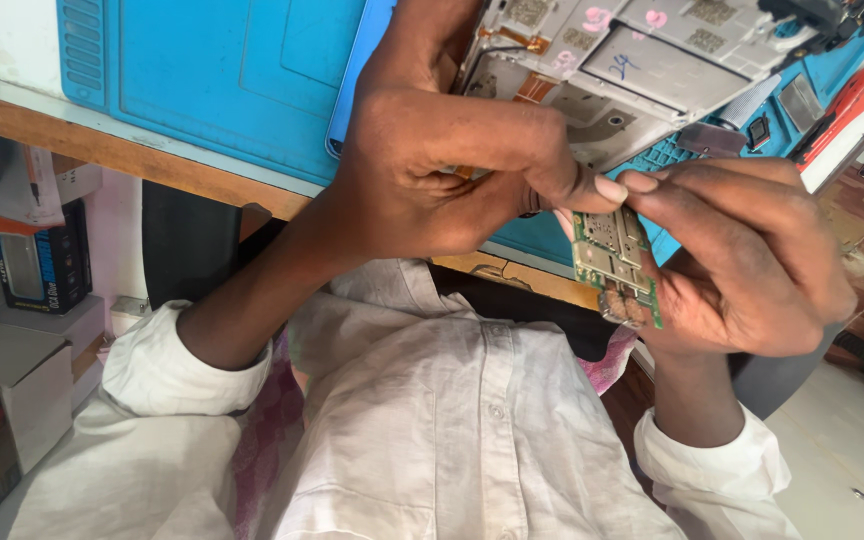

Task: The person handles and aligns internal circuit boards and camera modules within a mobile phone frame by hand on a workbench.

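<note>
A small green circuit board [612, 262] with metal shields is held upright in front of my chest. My right hand [752, 265] cradles it from behind and the right, fingers along its back and lower edge. My left hand [432, 170] reaches across from the left, with thumb and forefinger pinched on the board's top edge. Just beyond the hands an opened phone chassis [632, 70] lies on a blue work mat [232, 80], inner side up, with pink marks and metal plates showing.
A red-handled tool [852, 90] and small metal parts lie on the mat at the far right. The wooden bench edge [102, 145] runs across the left. Cardboard boxes [12, 370] and a dark packet [47, 265] sit on shelves below left.
</note>
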